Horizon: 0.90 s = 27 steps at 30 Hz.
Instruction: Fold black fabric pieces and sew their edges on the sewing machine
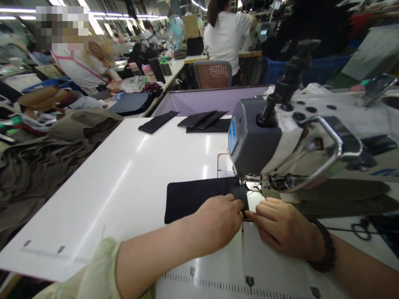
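A dark rectangular fabric piece (190,199) lies flat on the white table, its right end beside the presser foot of the sewing machine (257,141). My left hand (221,220) rests on the right part of this piece with its fingers bent together, pressing the fabric near the edge. Just right of it, my right hand (283,226) touches the fabric's right corner with its fingertips, the fingers close together and lying over the machine bed. A dark beaded bracelet (326,249) circles my right wrist.
Several dark fabric pieces (202,120) lie at the table's far edge. Brown-grey cloth (46,166) is heaped at left. Olive fabric (343,197) and scissors (361,229) lie right. Beyond are a chair (213,74), a blue crate (311,70) and several people.
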Tool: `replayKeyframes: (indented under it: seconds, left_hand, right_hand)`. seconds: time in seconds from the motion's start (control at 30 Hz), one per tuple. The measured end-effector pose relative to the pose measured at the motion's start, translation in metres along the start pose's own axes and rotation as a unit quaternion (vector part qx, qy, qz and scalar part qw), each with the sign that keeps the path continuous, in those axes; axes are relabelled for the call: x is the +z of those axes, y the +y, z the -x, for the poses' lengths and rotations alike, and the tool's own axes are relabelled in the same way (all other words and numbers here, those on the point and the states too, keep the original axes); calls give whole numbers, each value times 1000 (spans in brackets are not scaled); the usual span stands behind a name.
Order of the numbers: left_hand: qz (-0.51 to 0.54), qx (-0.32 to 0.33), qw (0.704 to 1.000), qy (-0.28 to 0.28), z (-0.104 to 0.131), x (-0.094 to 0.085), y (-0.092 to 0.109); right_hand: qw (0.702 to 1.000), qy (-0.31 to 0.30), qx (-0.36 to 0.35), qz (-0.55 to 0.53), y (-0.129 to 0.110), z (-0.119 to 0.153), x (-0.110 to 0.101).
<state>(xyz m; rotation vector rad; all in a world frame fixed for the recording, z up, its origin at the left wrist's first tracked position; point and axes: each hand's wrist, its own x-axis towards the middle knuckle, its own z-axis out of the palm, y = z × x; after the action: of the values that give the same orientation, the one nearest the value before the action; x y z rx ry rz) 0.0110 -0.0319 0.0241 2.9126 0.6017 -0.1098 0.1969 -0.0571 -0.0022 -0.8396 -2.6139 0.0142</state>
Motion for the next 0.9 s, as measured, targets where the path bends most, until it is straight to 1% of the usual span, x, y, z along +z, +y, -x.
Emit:
replayKeyframes:
  seconds: [0.1,0.2,0.37,0.47,0.63,0.77,0.9]
  left_hand:
    - [-18,-5,1000,-14,-1,-2,-1]
    - [-22,-25,999,-24,-3,-3,-2]
    - [-4,-63,998,-19,-7,-3,-10]
    - [1,-65,998,2,-9,-1,-17]
    - [6,-78,995,68,-13,7,-29]
    - [-5,-82,991,104,-16,14,-35]
    - [3,-86,990,112,-16,14,-37]
  right_hand:
    - [1000,1,8,9,1,0,2]
    - [999,1,27,21,3,1,4]
    - [996,-11,76,37,9,2,10]
    - [994,-17,99,49,12,2,14]
    - [991,-27,120,50,13,3,17]
    - [990,-30,129,39,12,3,16]
    - [991,-27,128,36,12,2,15]
